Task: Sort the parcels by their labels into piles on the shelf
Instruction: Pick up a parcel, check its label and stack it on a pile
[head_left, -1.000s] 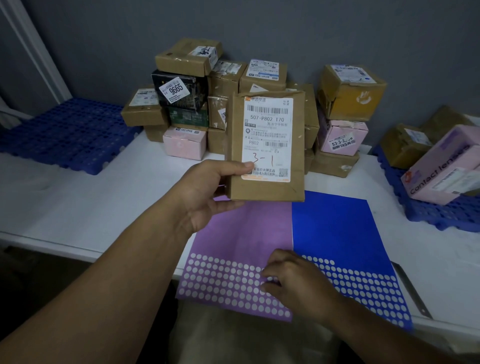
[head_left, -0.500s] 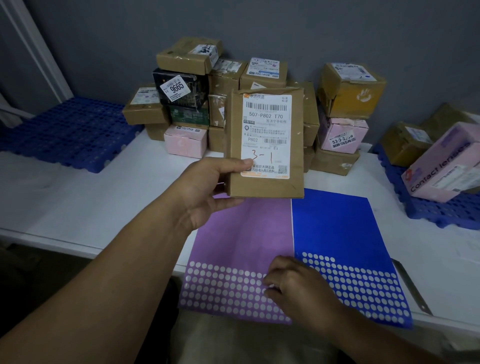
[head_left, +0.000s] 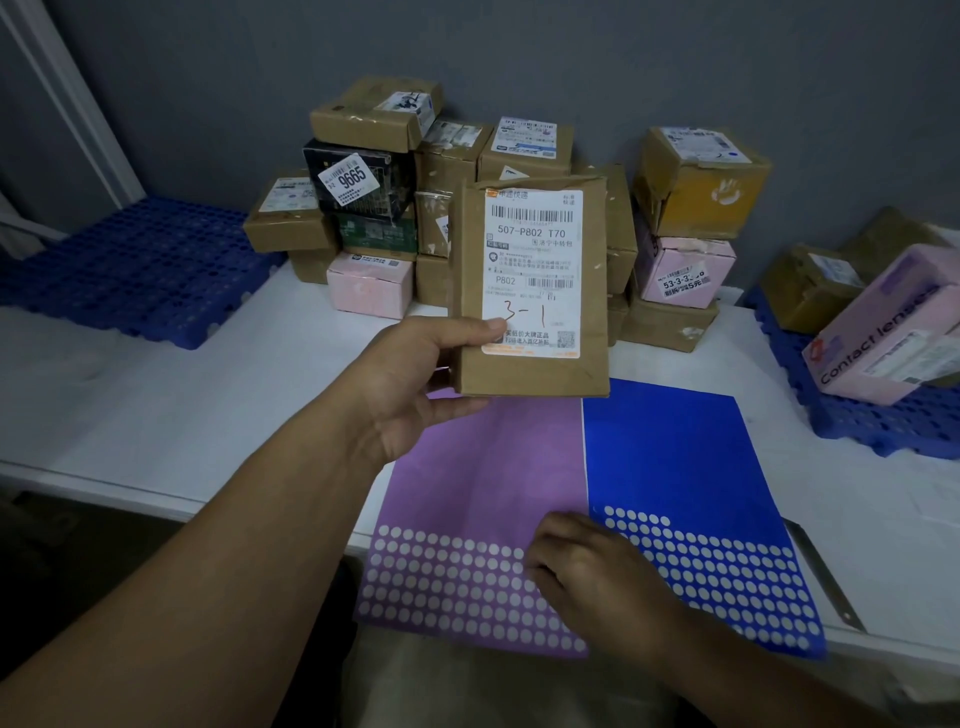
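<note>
Brown kraft paper wraps the parcel (head_left: 467, 244) that your left hand (head_left: 410, 384) grips by its lower left corner. The thumb lies across the front at the edge of the white label (head_left: 535, 260) and the fingers are behind.

Almost nothing differs from half a second ago. The parcel stays upright with its label toward you. Your right hand (head_left: 597, 577) remains on the seam between the purple sheet (head_left: 483, 467) and the blue sheet (head_left: 670, 457).

That hand's fingertips are curled under the knuckles, so you cannot tell whether they pinch a dot or only rest there. The parcel hides the middle of the stack of parcels (head_left: 374, 119) beyond your left hand. The label's small print is blurred; "507-P802 T70" and a handwritten "3-1" read clearly. Far right of your right hand, the frame edge cuts off a pink box (head_left: 883, 338).

Both sheets are smooth, with rows of pale round dots at their near ends, and they overhang the white table (head_left: 156, 405). The stack is creased cardboard with pink cartons and one black box. A blue grid pallet (head_left: 140, 270) lies well left of your left hand.
</note>
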